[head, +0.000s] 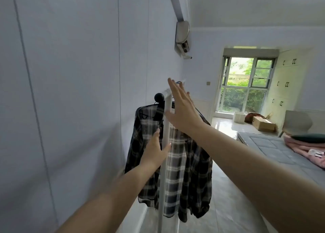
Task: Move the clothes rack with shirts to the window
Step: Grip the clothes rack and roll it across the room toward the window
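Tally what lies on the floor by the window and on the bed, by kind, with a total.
White bin: 1
Cardboard box: 1
Brown item behind the box, kind unclear: 1
Dark green pillow: 1
Pink bedding pile: 1
Total: 5

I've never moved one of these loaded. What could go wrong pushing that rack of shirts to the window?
Both hands, left hand and right hand, are open, not yet gripping the white rack; a careless push might tip it. The plaid shirts could slide off. The cardboard box near the window may block the way.
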### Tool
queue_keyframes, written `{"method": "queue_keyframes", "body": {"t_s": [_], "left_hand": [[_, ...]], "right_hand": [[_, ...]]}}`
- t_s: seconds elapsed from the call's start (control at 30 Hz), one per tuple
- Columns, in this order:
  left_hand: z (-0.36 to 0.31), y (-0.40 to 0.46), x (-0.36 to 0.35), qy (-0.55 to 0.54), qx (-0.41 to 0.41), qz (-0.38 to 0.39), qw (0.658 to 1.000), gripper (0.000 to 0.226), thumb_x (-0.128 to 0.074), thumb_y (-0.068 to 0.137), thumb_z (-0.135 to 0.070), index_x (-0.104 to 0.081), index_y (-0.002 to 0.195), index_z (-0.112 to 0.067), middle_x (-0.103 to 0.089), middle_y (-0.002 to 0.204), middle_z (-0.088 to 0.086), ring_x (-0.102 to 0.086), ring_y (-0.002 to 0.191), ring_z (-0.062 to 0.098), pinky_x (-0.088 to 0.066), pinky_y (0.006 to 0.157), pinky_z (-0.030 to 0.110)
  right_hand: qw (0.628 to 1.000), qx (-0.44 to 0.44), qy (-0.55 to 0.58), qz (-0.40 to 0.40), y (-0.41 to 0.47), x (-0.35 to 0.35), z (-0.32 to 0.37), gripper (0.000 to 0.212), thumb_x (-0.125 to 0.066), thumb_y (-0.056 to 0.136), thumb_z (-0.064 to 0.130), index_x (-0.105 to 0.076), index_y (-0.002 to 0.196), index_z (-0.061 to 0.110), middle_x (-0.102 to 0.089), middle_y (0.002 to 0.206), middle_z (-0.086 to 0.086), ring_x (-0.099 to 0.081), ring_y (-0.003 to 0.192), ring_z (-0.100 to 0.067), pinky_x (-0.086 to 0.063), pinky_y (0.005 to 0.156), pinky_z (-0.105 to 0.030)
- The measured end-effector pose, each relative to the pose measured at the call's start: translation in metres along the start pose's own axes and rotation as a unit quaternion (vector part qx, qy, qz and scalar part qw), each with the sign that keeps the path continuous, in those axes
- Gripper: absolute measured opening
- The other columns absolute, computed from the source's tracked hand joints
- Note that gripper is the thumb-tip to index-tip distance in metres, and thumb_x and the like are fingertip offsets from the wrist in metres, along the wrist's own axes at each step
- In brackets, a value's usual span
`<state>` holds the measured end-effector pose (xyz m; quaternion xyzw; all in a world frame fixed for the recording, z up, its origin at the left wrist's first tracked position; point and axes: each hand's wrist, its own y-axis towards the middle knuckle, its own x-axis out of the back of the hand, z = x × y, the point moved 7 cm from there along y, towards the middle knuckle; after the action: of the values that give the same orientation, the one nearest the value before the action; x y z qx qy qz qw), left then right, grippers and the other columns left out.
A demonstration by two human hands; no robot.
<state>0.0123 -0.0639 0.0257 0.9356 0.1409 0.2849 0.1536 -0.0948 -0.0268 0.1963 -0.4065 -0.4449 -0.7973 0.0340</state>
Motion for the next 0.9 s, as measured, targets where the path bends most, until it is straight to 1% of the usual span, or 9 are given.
{"method": "queue_keyframes", "body": {"t_s": [0.1, 0.17, 0.2, 0.27, 0.3, 0.37, 0.47, 0.73, 0.9], "left_hand": [[0.004, 0.009, -0.012, -0.085, 0.02, -0.04, 0.995, 0.044, -0.06, 0.093, -0.039, -0.047, 0.132, -0.026, -0.065, 0.114, -0.002, -0.064, 0.092, 0.006, -0.051, 0.07, 0.017], [0.012, 0.012, -0.026, -0.129, 0.05, -0.057, 0.989, 0.022, -0.059, 0.092, -0.042, -0.056, 0.108, -0.028, -0.066, 0.091, 0.006, -0.062, 0.072, 0.008, -0.051, 0.06, 0.018], [0.016, 0.013, -0.033, -0.167, 0.07, -0.063, 0.981, 0.019, -0.059, 0.092, -0.043, -0.058, 0.101, -0.027, -0.067, 0.087, 0.009, -0.06, 0.069, 0.009, -0.05, 0.06, 0.02], [0.027, 0.017, -0.045, -0.223, 0.114, -0.076, 0.965, 0.02, -0.058, 0.092, -0.044, -0.061, 0.09, -0.024, -0.064, 0.073, 0.004, -0.057, 0.06, 0.008, -0.047, 0.057, 0.02], [0.032, 0.019, -0.05, -0.234, 0.124, -0.078, 0.961, 0.022, -0.059, 0.091, -0.045, -0.06, 0.084, -0.024, -0.06, 0.065, -0.001, -0.055, 0.055, 0.008, -0.047, 0.056, 0.022], [0.037, 0.028, -0.059, -0.239, 0.129, -0.074, 0.96, 0.03, -0.063, 0.089, -0.045, -0.055, 0.07, -0.023, -0.052, 0.055, -0.006, -0.048, 0.048, 0.01, -0.044, 0.055, 0.029], [0.04, 0.042, -0.065, -0.235, 0.121, -0.079, 0.961, 0.042, -0.065, 0.088, -0.044, -0.048, 0.058, -0.02, -0.045, 0.049, -0.004, -0.042, 0.044, 0.013, -0.04, 0.052, 0.033], [0.047, 0.085, -0.084, -0.207, 0.091, -0.057, 0.972, 0.043, -0.061, 0.092, -0.04, -0.046, 0.06, -0.015, -0.044, 0.05, -0.003, -0.041, 0.042, 0.011, -0.039, 0.043, 0.024], [0.055, 0.119, -0.099, -0.194, 0.082, -0.024, 0.977, 0.047, -0.06, 0.092, -0.044, -0.045, 0.057, -0.016, -0.044, 0.049, -0.002, -0.042, 0.043, 0.011, -0.039, 0.045, 0.024]], "right_hand": [[1.0, 0.016, 0.015, 0.011, 0.022, -0.006, -0.013, 0.081, -0.057, 0.094, 0.005, -0.015, 0.161, 0.022, -0.016, 0.172, -0.002, 0.002, 0.161, -0.023, -0.004, 0.132, -0.05], [0.998, 0.023, 0.057, 0.019, 0.035, -0.013, -0.019, 0.065, -0.057, 0.095, 0.004, -0.035, 0.154, 0.019, -0.033, 0.165, -0.006, -0.01, 0.16, -0.027, -0.013, 0.131, -0.046], [0.997, 0.027, 0.073, 0.009, 0.041, -0.012, -0.022, 0.054, -0.058, 0.095, 0.003, -0.046, 0.146, 0.016, -0.046, 0.156, -0.008, -0.025, 0.155, -0.031, -0.025, 0.126, -0.043], [0.996, 0.046, 0.07, -0.031, 0.053, -0.005, -0.026, 0.032, -0.06, 0.092, 0.0, -0.064, 0.123, 0.007, -0.062, 0.127, -0.013, -0.057, 0.123, -0.034, -0.05, 0.103, -0.042], [0.996, 0.057, 0.051, -0.048, 0.059, -0.003, -0.028, 0.023, -0.061, 0.09, -0.002, -0.067, 0.111, 0.002, -0.065, 0.115, -0.016, -0.062, 0.105, -0.034, -0.053, 0.091, -0.045], [0.996, 0.073, 0.012, -0.051, 0.071, -0.003, -0.032, 0.012, -0.062, 0.086, -0.003, -0.07, 0.094, -0.005, -0.065, 0.101, -0.021, -0.063, 0.087, -0.036, -0.053, 0.081, -0.048], [0.997, 0.07, -0.023, -0.038, 0.086, -0.006, -0.039, 0.012, -0.059, 0.082, 0.0, -0.071, 0.084, -0.005, -0.068, 0.093, -0.022, -0.063, 0.081, -0.035, -0.052, 0.077, -0.045], [0.998, 0.027, -0.039, -0.03, 0.113, -0.026, -0.075, 0.015, -0.056, 0.093, -0.001, -0.062, 0.08, 0.003, -0.053, 0.09, -0.006, -0.056, 0.077, -0.03, -0.054, 0.076, -0.049], [0.998, 0.008, -0.064, -0.024, 0.135, -0.037, -0.103, 0.013, -0.054, 0.093, -0.002, -0.064, 0.085, -0.005, -0.052, 0.089, -0.006, -0.048, 0.076, -0.023, -0.05, 0.073, -0.048]]}}
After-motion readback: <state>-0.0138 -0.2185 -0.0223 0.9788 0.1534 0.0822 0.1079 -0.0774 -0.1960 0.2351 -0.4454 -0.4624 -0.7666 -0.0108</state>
